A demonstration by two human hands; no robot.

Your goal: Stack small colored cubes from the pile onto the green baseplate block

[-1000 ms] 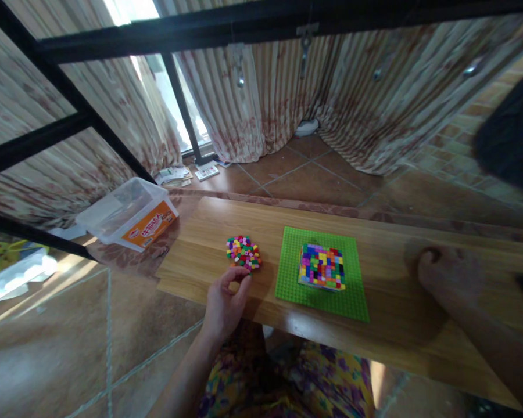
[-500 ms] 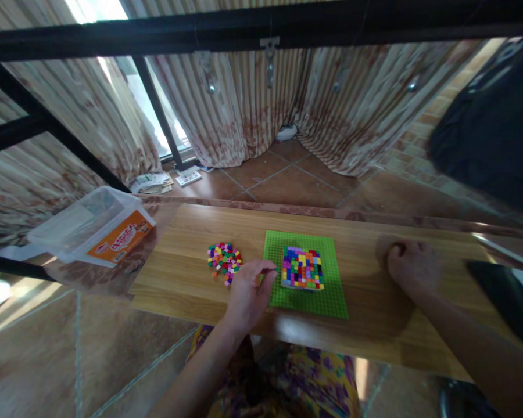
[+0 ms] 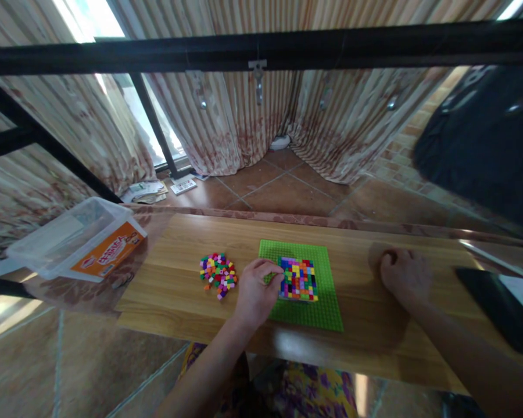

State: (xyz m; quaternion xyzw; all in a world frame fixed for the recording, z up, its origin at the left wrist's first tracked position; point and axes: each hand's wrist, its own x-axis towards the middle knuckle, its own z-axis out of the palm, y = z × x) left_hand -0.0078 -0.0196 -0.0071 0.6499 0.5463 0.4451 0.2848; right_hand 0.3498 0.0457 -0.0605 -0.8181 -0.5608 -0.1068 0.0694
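Brick block just right of left hand, on green baseplate.

Table: smooth wood, glossy near me
Board: matt plastic, studded rough, before me
Loose bricks: smooth plastic, on my left
Box: clear plastic, left
Curtains: pleated cloth, far side
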